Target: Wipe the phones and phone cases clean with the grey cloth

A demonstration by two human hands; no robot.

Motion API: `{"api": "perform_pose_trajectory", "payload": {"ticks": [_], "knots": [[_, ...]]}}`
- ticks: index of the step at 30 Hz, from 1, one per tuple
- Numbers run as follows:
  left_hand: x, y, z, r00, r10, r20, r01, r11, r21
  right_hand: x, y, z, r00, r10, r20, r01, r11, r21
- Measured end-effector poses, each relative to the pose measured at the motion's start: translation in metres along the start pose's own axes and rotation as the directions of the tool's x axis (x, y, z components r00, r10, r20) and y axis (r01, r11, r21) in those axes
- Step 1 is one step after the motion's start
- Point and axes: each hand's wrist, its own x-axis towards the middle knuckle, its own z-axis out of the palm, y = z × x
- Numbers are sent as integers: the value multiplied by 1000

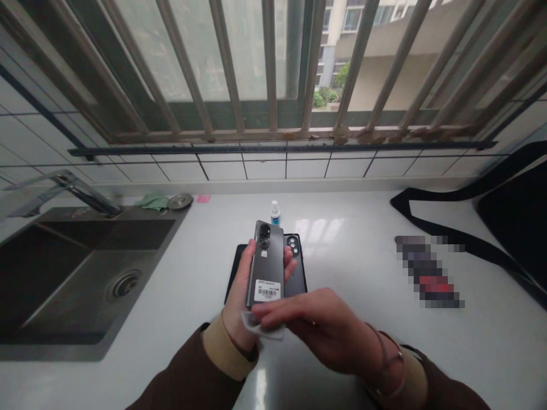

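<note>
Here, white countertop (350, 341) beside steel sink (85, 273)

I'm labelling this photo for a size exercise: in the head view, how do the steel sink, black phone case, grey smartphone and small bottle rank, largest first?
1. The steel sink.
2. The black phone case and grey smartphone look alike; the smartphone's nearness makes ranking them unsure.
3. The small bottle.
</note>
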Motion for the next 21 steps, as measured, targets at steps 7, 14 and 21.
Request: {"api": "perform_pose_trajectory", "payload": {"ticks": [7, 14, 21], "knots": [[0, -11, -7, 993, -20, 120, 1, 987, 159, -2, 19, -31, 632, 147, -761, -250, 968, -20], [-5, -19, -5, 974, -137, 181, 119, 987, 106, -2, 21, -28, 922, -123, -366, -137, 782, -609], [1, -9, -1, 997, -76, 28, 77, 997, -14, -1, 21, -10, 987, -141, 81, 162, 822, -546]]}}
